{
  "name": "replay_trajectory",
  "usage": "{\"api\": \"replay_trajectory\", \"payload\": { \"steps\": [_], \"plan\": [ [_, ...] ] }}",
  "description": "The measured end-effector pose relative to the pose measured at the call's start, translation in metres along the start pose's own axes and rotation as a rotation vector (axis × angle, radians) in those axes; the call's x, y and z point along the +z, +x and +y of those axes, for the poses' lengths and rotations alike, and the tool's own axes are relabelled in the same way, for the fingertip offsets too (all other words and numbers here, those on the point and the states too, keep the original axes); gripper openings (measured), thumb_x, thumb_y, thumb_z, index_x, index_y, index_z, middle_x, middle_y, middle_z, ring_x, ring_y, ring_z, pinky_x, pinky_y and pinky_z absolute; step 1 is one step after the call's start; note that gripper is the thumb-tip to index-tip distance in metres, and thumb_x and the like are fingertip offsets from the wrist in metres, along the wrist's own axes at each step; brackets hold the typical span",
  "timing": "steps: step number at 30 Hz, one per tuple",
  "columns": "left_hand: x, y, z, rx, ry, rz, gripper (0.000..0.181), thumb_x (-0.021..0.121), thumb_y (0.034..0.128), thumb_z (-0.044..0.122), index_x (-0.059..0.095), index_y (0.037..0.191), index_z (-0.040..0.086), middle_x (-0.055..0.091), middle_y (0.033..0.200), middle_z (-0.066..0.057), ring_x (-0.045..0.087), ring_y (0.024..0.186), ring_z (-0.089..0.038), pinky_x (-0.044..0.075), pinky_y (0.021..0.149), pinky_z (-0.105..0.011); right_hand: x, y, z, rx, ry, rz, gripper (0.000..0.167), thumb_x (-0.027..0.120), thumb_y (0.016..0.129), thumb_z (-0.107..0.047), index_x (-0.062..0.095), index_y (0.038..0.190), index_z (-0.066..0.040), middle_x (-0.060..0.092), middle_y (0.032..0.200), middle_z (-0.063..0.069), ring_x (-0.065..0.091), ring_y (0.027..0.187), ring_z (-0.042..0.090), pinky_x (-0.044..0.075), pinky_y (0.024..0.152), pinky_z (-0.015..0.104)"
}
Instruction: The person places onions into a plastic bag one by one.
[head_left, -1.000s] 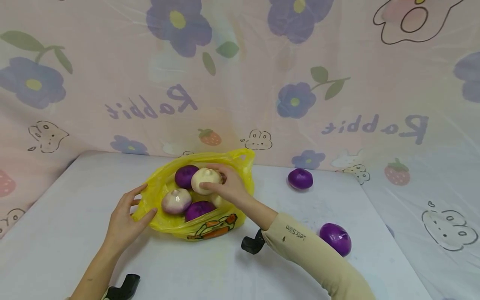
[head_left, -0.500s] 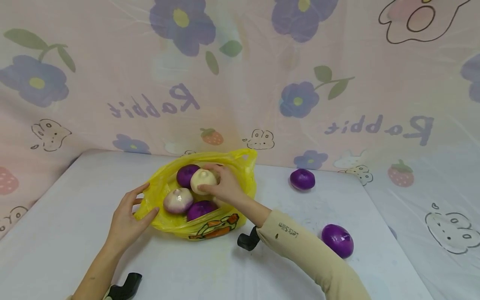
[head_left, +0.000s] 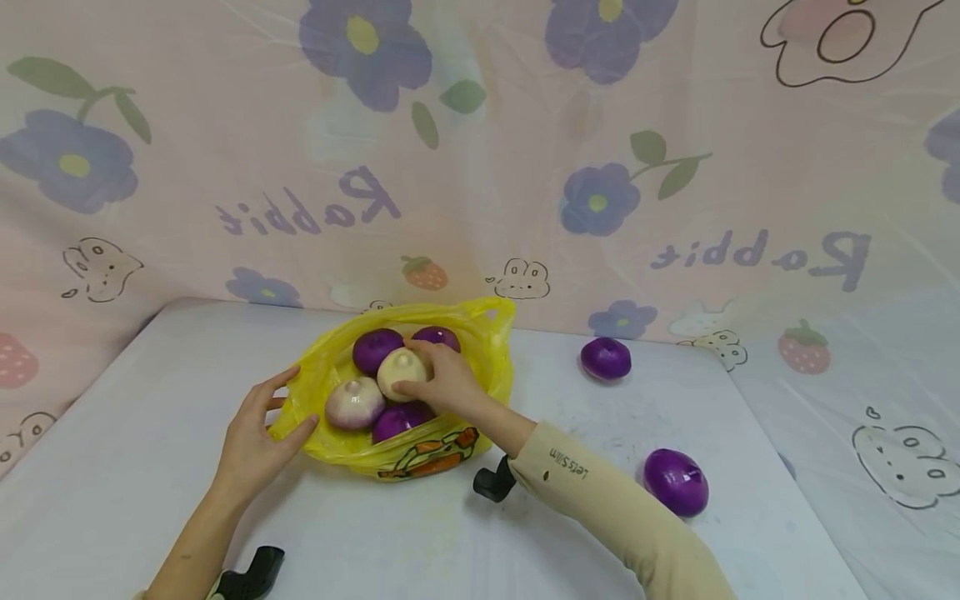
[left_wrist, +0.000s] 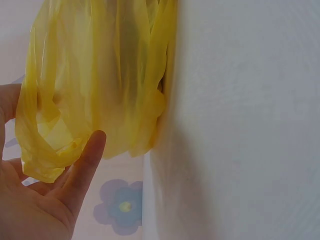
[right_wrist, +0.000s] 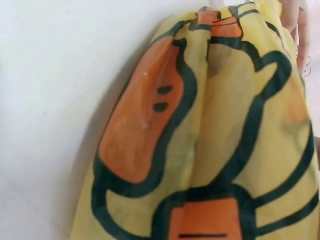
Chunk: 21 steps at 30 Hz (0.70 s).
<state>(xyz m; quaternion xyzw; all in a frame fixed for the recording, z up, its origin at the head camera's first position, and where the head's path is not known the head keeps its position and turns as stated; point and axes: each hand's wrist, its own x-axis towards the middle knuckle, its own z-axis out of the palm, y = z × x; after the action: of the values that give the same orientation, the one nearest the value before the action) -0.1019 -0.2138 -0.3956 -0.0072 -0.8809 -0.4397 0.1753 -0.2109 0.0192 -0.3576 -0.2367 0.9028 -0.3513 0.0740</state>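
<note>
A yellow plastic bag point(head_left: 341, 450) with a printed picture lies with its mouth up on the white table. Inside it are several glossy onions, among them a purple onion point(head_left: 377, 351) and a white-and-purple onion point(head_left: 355, 404). My right hand point(head_left: 450, 379) reaches into the bag and grips a pale onion point(head_left: 399, 375) between thumb and fingers. At the bag's left rim my left hand point(head_left: 255, 442) touches the plastic with spread fingers; the left wrist view shows its thumb point(left_wrist: 90, 160) straight against the bag. In the right wrist view the bag's printed side hides the right hand.
Two purple onions lie outside the bag on the white table point(head_left: 360, 533): one onion point(head_left: 606, 359) at the back right, another onion point(head_left: 676, 482) beside my right sleeve point(head_left: 600, 500). A patterned cloth point(head_left: 480, 167) hangs behind the table.
My right hand has lowered the pale onion slightly, towards the front left, among the others. A purple onion behind that hand now shows. My left hand stays at the bag's rim.
</note>
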Motion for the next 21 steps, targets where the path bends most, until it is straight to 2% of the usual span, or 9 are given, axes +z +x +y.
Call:
{"api": "replay_trajectory", "payload": {
  "steps": [5,12,21],
  "plan": [
    [0.001,0.0,0.0,0.004,0.001,0.003,0.067,0.071,0.0806,0.008,0.042,0.141,0.003,0.047,0.134,-0.022,0.051,0.107,-0.04,0.043,0.086,-0.063,0.002,-0.001,0.002,0.033,-0.044,-0.036,0.071,0.074,0.082,-0.039,0.046,0.142,-0.011,0.058,0.134,0.009,0.056,0.117,0.025,0.045,0.1,0.039],
    [0.002,0.0,0.0,0.0,0.01,0.002,0.067,0.072,0.0809,0.009,0.042,0.141,0.003,0.047,0.134,-0.021,0.05,0.107,-0.038,0.044,0.086,-0.061,0.004,-0.002,0.006,0.018,-0.113,-0.039,0.065,0.072,0.083,-0.039,0.052,0.137,-0.009,0.062,0.127,0.01,0.057,0.116,0.028,0.045,0.097,0.041],
    [0.001,0.0,-0.001,0.016,0.004,0.01,0.067,0.072,0.0798,0.007,0.043,0.14,0.001,0.047,0.133,-0.022,0.051,0.106,-0.039,0.043,0.085,-0.062,-0.006,-0.005,0.006,0.026,-0.004,-0.03,0.064,0.073,0.084,-0.033,0.05,0.138,-0.006,0.053,0.138,0.012,0.05,0.126,0.028,0.041,0.105,0.041]
  ]
}}
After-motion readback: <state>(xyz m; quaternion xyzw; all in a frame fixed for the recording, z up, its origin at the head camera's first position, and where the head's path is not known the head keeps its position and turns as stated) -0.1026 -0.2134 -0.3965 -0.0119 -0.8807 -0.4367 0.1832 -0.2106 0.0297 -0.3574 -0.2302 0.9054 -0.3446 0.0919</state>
